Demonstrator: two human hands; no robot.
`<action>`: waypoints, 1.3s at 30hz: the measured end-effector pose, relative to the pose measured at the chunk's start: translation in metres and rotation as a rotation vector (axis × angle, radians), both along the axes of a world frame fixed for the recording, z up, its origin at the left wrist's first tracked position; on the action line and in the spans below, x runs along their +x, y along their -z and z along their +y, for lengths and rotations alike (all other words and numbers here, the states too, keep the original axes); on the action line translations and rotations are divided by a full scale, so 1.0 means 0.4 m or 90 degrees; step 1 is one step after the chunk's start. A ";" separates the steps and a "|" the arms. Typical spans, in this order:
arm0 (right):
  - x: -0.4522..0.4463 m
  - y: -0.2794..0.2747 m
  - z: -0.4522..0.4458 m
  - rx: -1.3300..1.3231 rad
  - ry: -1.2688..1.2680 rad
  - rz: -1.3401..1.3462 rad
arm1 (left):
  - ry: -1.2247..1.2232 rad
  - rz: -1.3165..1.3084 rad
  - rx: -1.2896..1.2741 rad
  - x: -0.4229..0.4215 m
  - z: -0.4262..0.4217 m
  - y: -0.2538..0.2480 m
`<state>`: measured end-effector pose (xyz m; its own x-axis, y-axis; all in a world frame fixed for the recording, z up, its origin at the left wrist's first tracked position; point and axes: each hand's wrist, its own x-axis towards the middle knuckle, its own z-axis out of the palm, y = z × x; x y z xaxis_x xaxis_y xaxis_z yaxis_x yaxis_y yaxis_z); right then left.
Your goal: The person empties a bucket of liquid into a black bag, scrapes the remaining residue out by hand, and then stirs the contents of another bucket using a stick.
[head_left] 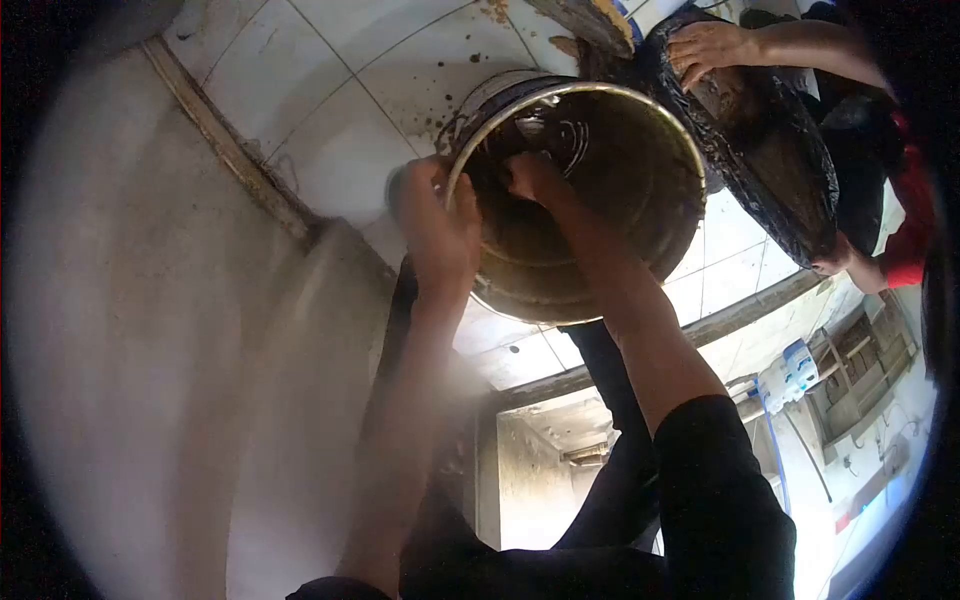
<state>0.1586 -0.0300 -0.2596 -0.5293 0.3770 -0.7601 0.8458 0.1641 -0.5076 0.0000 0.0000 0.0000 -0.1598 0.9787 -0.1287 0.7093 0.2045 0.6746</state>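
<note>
The big round pot [650, 170] is tipped so I can see right into it, and it sits between and around my two hands. My left hand [445, 235] pinches its rim [610, 89], with the thumb over the edge and the fingers outside. My right hand [533, 178] is inside, curled and bent down by the near wall, just beside the left hand; I can't tell if it pinches anything. That arm slants over the low part of the rim. To the right of the right hand, the pot's dark hollow gives it room to move. Floor tiles [350, 140] spread out above the left hand, and a pale wall [130, 330] stands off to its left. Past the pot's right edge, close by, another person has one hand [708, 50] on a black bag [735, 160] and the other hand [840, 257] at its low end.
</note>
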 end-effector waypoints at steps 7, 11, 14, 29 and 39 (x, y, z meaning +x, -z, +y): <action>0.003 0.143 0.001 0.558 0.266 0.117 | 0.162 0.007 0.061 -0.012 0.149 -0.023; -0.022 0.081 0.011 0.120 0.017 0.070 | 0.239 -0.067 0.030 -0.021 0.226 -0.055; 0.005 -0.044 0.027 -0.090 0.053 -0.066 | 0.444 0.027 -0.055 0.011 0.280 -0.066; -0.091 -0.010 -0.105 0.020 0.502 -0.094 | 0.276 -0.128 0.033 0.162 0.008 -0.153; -0.024 -0.028 0.052 0.392 0.832 0.228 | 0.231 -0.120 -0.022 0.162 -0.030 -0.156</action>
<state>0.1491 -0.0091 -0.2485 0.3094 0.9264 -0.2144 0.4081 -0.3331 -0.8500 0.0648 -0.0119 0.0624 0.2248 0.9619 -0.1559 0.6045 -0.0122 0.7965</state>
